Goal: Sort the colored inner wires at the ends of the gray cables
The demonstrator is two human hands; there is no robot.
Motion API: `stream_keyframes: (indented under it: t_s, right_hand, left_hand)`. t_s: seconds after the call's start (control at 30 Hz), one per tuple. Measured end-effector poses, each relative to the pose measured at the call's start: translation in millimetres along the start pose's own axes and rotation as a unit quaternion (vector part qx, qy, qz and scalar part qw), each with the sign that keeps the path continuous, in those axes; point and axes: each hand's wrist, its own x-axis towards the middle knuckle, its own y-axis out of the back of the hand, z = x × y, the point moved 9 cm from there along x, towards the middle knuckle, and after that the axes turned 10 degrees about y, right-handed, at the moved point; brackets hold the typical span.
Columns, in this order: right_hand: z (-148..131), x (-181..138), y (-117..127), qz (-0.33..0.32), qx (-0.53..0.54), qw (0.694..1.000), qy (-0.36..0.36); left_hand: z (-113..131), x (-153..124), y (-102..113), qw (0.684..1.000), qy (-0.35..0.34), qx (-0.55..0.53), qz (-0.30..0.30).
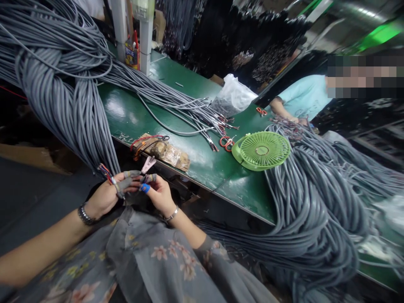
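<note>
In the lower left, my left hand [115,189] is closed around a grey cable whose coloured wire ends [105,171] stick out past the thumb side. Grey and yellowish covers wrap some of its fingertips. My right hand [160,195] meets it fingertip to fingertip in a pinch, with a blue wrap on one finger; what lies between those fingers is too small to make out. Just above the hands, a pale pink clip [148,164] stands at the table edge. Beside it lies a taped brown bundle [170,155] with red and black wires.
Thick grey cable bundles hang at left [63,97] and right [309,202] over the green table [202,168]. A green fan [263,150], red-handled scissors [226,143] and a plastic bag [235,94] are on it. Another person in a light blue shirt [304,94] sits across at right.
</note>
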Motion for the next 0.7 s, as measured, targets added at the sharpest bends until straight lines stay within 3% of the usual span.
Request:
stream_keyframes:
  t_s: [0.13,0.27,0.43,0.7]
  right_hand:
    - [-0.8,-2.4,-6.4,-0.017,-0.008,1.0,0.004]
    - [-6.2,-4.6,-6.3,-0.022,-0.034,0.999,0.019]
    - [-13.7,-5.5,2.1,-0.021,-0.053,0.998,0.036]
    - [-4.0,3.5,-0.6,0.009,0.024,0.998,-0.05]
  left_hand:
    - [10.5,-6.7,-2.6,0.996,-0.042,0.072,0.016]
    - [8.0,-11.0,-15.3,0.984,-0.026,0.178,-0.02]
    - [1.5,-10.7,-18.8,0.973,-0.008,0.231,-0.021]
    - [1.9,-12.5,-26.4,0.965,0.004,0.262,-0.03]
